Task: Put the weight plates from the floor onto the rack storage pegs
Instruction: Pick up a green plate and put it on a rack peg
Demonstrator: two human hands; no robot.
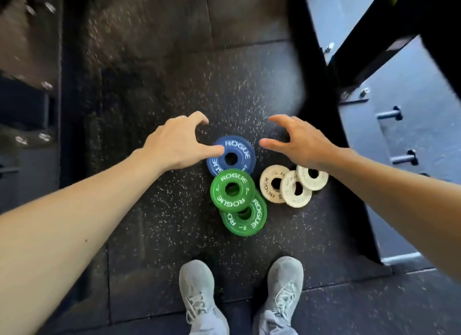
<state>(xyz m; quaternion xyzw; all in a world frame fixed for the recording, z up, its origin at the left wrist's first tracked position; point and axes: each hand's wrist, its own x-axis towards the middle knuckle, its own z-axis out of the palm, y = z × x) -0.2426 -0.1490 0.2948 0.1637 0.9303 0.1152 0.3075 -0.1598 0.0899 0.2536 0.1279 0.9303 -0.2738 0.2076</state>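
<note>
Small weight plates lie on the black speckled rubber floor (154,210) ahead of my feet. A blue plate (239,151) lies farthest, with two overlapping green plates (225,192) (252,221) just nearer. Three white plates (268,183) (296,192) (314,176) overlap in a row to the right. My left hand (174,145) hovers over the blue plate's left edge, fingers spread and curved, thumb over its rim; contact is unclear. My right hand (301,141) is spread above the floor, right of the blue plate and beyond the white ones, holding nothing.
Black rack beams (349,60) run along the right, with two short pegs (391,115) (405,158) sticking out beside them. Dark blurred equipment (27,102) stands at the left. My grey shoes (199,292) (284,287) stand close behind the plates.
</note>
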